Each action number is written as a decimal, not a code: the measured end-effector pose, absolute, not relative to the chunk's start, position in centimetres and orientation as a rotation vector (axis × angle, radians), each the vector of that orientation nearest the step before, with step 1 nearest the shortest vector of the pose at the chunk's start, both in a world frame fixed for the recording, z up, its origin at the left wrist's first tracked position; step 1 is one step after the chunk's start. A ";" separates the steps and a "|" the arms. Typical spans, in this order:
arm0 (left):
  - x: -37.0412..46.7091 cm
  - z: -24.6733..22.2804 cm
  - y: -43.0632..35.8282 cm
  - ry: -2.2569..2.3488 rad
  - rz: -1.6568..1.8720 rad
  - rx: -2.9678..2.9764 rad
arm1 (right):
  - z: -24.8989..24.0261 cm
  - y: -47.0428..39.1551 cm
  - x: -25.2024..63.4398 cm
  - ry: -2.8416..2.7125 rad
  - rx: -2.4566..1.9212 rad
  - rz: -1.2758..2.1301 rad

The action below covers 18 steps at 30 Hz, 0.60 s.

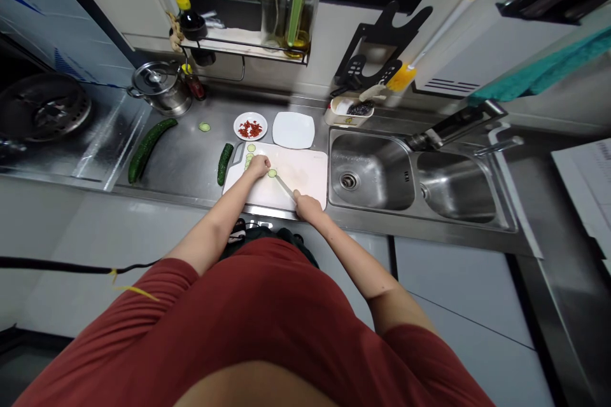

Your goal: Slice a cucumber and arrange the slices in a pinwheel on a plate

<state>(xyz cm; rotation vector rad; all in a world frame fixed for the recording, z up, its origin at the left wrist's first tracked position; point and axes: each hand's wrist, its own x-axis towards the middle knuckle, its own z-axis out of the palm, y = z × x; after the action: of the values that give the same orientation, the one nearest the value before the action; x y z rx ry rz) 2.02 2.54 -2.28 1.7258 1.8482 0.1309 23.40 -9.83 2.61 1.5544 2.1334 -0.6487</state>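
Your left hand (259,166) is by the cucumber slice (272,173) on the board (308,168), can't tell if it's pinching anything, so I'd keep those fingertips clear of the knife (285,187) your right hand (309,206) is wrapped around.

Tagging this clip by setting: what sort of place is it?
Most likely a home kitchen: there's a double-bowl steel sink, a wok at the far left and a lidded stockpot on the steel counter.
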 end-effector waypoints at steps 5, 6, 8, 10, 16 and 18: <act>2.1 -1.9 2.5 1.837 0.137 1.722 | 2.9 -9.4 22.8 2.173 1.570 -0.634; 2.2 -1.8 2.5 1.837 0.138 1.719 | 2.9 -9.3 22.6 2.176 1.573 -0.633; 2.2 -1.7 2.4 1.838 0.136 1.716 | 3.0 -9.1 22.2 2.177 1.577 -0.632; 2.2 -1.6 2.4 1.839 0.134 1.722 | 3.0 -8.9 21.9 2.178 1.581 -0.628; 2.2 -1.8 2.4 1.837 0.139 1.725 | 3.1 -8.5 21.5 2.202 1.581 -0.628; 2.2 -1.9 2.4 1.843 0.141 1.720 | 3.3 -8.4 21.5 2.208 1.580 -0.632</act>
<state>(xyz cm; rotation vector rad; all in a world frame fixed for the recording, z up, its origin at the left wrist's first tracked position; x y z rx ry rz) 2.20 2.40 -1.93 1.7202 1.8427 0.1406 21.48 -8.40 3.25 1.5801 2.2078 -0.6322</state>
